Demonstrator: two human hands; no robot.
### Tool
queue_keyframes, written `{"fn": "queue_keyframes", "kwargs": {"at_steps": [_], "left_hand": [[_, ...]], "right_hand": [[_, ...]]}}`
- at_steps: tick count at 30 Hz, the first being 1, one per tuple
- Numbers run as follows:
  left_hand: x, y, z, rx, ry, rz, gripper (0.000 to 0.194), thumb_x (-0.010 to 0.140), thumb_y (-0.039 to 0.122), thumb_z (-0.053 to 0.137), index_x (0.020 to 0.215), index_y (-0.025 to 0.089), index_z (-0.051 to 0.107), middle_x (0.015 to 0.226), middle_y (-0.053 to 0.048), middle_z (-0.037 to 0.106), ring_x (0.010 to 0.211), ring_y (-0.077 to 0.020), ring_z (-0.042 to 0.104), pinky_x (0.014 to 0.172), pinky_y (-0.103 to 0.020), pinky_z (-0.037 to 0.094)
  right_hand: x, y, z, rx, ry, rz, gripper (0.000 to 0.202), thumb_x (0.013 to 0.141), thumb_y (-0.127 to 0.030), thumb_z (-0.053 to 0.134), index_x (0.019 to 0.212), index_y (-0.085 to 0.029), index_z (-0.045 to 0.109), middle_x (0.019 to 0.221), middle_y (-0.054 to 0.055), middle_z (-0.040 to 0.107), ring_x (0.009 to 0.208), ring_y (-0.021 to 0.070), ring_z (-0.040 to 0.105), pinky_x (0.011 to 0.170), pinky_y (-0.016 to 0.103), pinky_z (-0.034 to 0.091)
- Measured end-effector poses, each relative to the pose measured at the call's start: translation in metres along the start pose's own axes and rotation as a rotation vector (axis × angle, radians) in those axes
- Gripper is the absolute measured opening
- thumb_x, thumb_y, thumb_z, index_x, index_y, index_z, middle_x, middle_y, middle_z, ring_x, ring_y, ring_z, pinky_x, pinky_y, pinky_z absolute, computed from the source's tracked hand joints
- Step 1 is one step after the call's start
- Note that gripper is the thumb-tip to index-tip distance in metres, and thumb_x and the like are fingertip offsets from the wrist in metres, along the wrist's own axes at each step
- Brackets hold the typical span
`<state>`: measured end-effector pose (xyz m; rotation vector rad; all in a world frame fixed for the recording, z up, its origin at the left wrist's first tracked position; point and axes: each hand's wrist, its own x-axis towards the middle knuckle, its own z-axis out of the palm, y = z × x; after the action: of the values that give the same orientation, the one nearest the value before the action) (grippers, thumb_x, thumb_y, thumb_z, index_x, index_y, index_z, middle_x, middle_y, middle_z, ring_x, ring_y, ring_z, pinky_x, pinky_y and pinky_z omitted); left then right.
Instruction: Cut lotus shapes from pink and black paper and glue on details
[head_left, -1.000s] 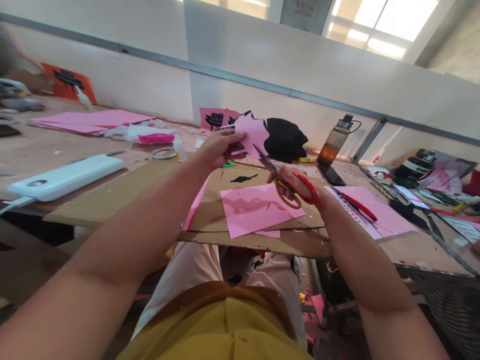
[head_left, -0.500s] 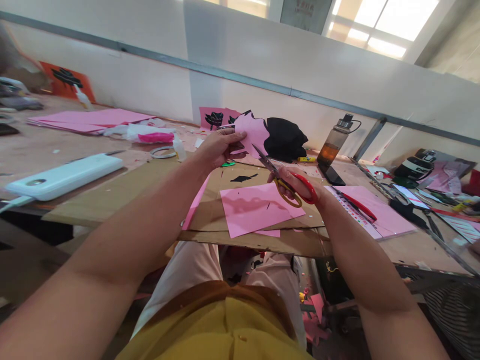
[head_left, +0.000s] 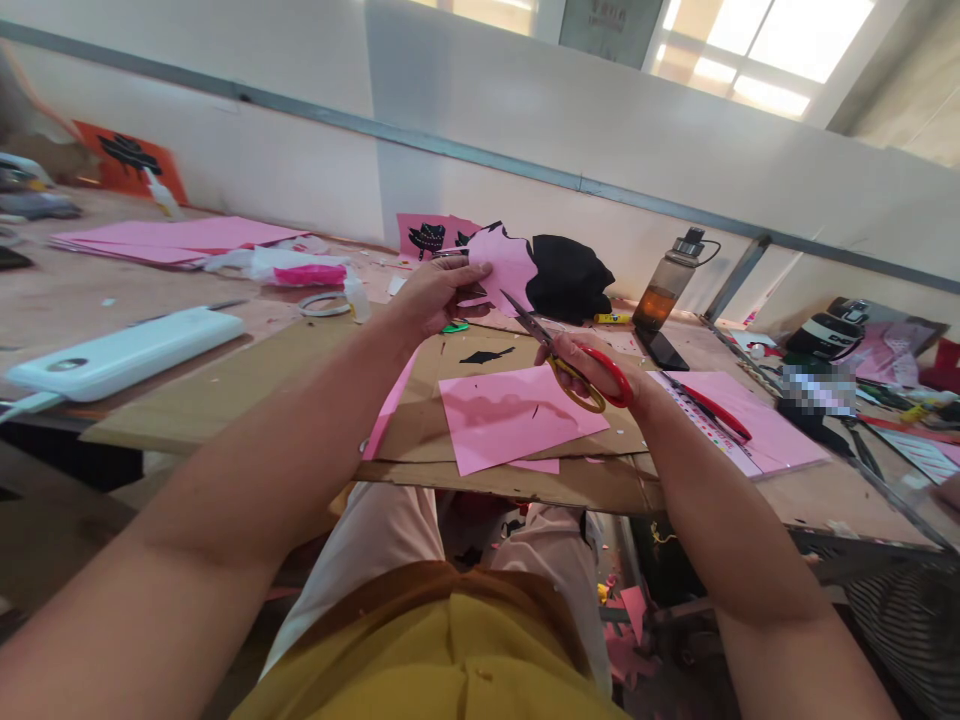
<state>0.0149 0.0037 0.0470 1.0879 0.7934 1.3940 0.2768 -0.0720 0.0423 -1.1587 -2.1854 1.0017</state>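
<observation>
Between the thumb and fingers of my left hand [head_left: 444, 290] is a cut piece of pink paper [head_left: 504, 262] with dark bits along its wavy edge. My right hand [head_left: 576, 366] grips a pair of scissors [head_left: 616, 378] by red and yellow handles, the blades pointing up and left at the paper's lower part. Below them a pink sheet [head_left: 517, 415] lies on a cardboard board [head_left: 420, 425]. Just above that sheet rests a small black paper scrap [head_left: 486, 354]. Behind the held paper is a larger black piece [head_left: 574, 278].
A drink bottle [head_left: 666, 285] stands at the back right. Pink sheets with a red-handled tool [head_left: 709, 410] lie to the right. On the left are a white power bank [head_left: 127, 350], a plastic bag [head_left: 277, 265], a glue bottle [head_left: 356, 295] and stacked pink sheets [head_left: 172, 238].
The scissors have shifted very slightly to the left relative to the paper. My left hand keeps its hold on the pink paper, and the table items stay where they were.
</observation>
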Motion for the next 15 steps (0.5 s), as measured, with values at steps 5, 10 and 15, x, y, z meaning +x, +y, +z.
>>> {"fn": "queue_keyframes", "kwargs": {"at_steps": [5,10,15], "left_hand": [[0.0009,-0.0005,-0.0009,0.017,0.008,0.001,0.018,0.082,0.022,0.091,0.085,0.016,0.073,0.075,-0.002,0.073,0.065,-0.0142,0.072,0.074,-0.034,0.07],[0.0009,-0.0003,-0.0014,0.019,0.008,-0.004,0.018,0.081,0.022,0.091,0.085,0.017,0.074,0.076,-0.003,0.074,0.066,-0.0148,0.073,0.073,-0.032,0.07],[-0.0003,0.0001,0.0,0.001,0.011,-0.004,0.013,0.085,0.019,0.087,0.084,0.016,0.074,0.074,-0.002,0.072,0.063,-0.0132,0.07,0.07,-0.031,0.07]], "right_hand": [[0.0001,0.002,0.0004,0.028,0.015,-0.001,0.059,0.106,-0.072,0.043,0.103,-0.018,0.067,0.069,-0.001,0.056,0.05,0.0134,0.049,0.045,0.026,0.039],[0.0012,0.0044,0.0013,0.032,0.025,-0.008,0.055,0.107,-0.067,0.044,0.103,-0.018,0.066,0.067,-0.002,0.053,0.049,0.0123,0.048,0.045,0.025,0.04],[0.001,0.0037,0.0016,0.025,0.019,-0.015,0.056,0.107,-0.068,0.043,0.101,-0.017,0.067,0.067,-0.002,0.054,0.047,0.0123,0.046,0.044,0.026,0.038]]}}
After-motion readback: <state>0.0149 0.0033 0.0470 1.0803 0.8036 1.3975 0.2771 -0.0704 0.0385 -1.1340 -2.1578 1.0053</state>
